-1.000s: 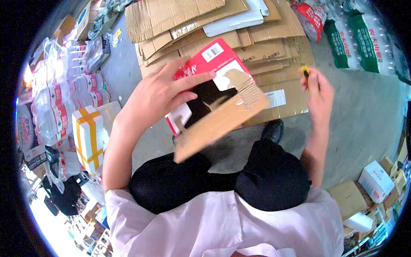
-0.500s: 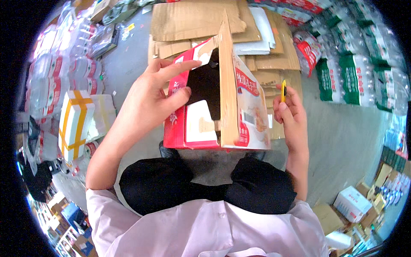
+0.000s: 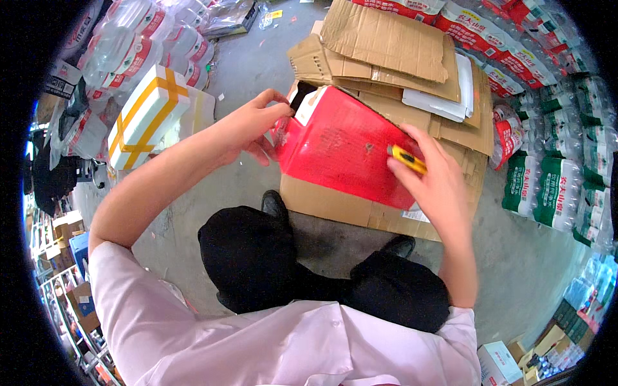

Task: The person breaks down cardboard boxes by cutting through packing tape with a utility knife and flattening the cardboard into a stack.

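Observation:
A red cardboard box (image 3: 351,145) lies tipped over a stack of flattened cardboard (image 3: 328,202), one plain red side facing up. At its left end, where dark inside and white flap lining show, my left hand (image 3: 262,125) grips the edge with fingers curled at the flap. Against the box's right end rests my right hand (image 3: 434,170). That hand is closed around a yellow box cutter (image 3: 407,159), which points left across the red side. Whether the blade is out is too small to tell.
Flattened brown cartons (image 3: 386,48) and a white foam sheet (image 3: 444,90) lie behind the box. Wrapped packs of bottles (image 3: 541,183) stand at the right, large water bottles (image 3: 132,48) at the left. A yellow-taped white foam box (image 3: 151,116) sits left of me.
The box has been turned from its opening and printed side to its plain red side, and lowered onto the cardboard. My right hand has come in from the side to its right end.

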The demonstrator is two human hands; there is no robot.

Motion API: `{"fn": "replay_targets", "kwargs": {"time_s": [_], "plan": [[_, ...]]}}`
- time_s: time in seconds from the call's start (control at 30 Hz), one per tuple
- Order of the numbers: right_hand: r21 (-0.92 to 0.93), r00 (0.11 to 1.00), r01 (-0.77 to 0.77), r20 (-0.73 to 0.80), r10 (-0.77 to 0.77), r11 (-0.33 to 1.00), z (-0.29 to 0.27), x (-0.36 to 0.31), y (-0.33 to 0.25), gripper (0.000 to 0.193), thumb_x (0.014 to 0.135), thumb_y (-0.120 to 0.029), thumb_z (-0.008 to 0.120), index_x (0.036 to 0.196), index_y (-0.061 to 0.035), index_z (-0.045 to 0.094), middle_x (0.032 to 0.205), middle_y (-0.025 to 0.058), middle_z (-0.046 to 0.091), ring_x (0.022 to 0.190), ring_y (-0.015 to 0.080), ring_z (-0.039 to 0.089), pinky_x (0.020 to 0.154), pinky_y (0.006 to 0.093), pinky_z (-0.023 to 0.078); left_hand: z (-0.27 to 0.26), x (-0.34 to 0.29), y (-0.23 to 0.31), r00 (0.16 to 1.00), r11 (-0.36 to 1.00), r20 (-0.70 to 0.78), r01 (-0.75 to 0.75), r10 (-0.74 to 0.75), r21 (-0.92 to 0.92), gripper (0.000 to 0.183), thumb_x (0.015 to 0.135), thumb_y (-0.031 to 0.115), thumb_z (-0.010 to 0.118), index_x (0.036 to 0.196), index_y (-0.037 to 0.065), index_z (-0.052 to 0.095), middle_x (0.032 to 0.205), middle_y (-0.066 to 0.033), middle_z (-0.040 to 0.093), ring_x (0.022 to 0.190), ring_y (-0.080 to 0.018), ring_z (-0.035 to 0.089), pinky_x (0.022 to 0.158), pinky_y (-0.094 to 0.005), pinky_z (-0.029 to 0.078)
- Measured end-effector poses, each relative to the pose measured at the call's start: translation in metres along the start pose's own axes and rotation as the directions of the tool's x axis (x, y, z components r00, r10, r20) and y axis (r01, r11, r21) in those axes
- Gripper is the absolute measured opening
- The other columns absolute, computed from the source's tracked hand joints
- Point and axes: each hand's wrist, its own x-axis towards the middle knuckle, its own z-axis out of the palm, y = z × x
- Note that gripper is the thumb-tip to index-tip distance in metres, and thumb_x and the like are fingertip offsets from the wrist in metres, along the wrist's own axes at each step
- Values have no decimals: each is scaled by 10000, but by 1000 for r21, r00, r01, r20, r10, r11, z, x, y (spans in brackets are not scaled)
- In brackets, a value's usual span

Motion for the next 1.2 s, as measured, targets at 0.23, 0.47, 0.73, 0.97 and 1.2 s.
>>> {"fn": "replay_targets", "kwargs": {"time_s": [0.23, 0.47, 0.73, 0.97, 1.2], "plan": [[114, 956, -188, -206, 209, 975, 29, 19, 73, 557, 897, -435, 835, 1281, -55, 700, 1160, 194, 747, 1066, 368, 729, 912, 433, 564, 13, 33, -21, 919, 805, 169, -393, 355, 444, 492, 1094, 445, 565, 1433, 88, 545, 1261, -163, 558, 935, -251, 668, 768, -356, 602], [113, 917, -197, -329, 224, 974, 16, 7, 99, 603, 904, -429, 840, 1329, -37, 667, 1139, 208, 735, 1063, 340, 714, 929, 425, 545, 37, 32, -25, 460, 395, 176, -866, 871, 309, 1079, 605, 572, 940, 1433, 25, 517, 1215, -138, 571, 1021, -307, 584, 920, -410, 512], [-55, 925, 18, -378, -38, 998, -52, 0, 18, 405, 1038, -329, 700, 1355, -79, 671, 960, 127, 619, 888, 278, 625, 812, 382, 509, 70, 23, 3, 358, 287, 152, -889, 921, 356, 806, 750, 515, 914, 1284, 29, 556, 1006, -105, 556, 956, -252, 565, 883, -386, 491], [-198, 997, -73, -53, 64, 977, -79, -8, -67, 223, 982, -137, 724, 1175, -31, 758, 814, 135, 633, 718, 268, 648, 647, 361, 476, 85, 21, 4, 481, 471, 281, -876, 830, 109, 687, 789, 262, 940, 1292, 34, 532, 974, -72, 541, 891, -196, 557, 800, -337, 492], [-394, 1000, -28, -8, 27, 919, -75, -19, -106, 266, 938, -38, 744, 1200, 6, 764, 978, 160, 785, 789, 199, 739, 719, 303, 550, 74, 6, -8, 333, 326, 191, -943, 923, 68, 659, 786, 212, 934, 1298, 23, 566, 935, -115, 693, 805, -229, 670, 743, -330, 528]]}}
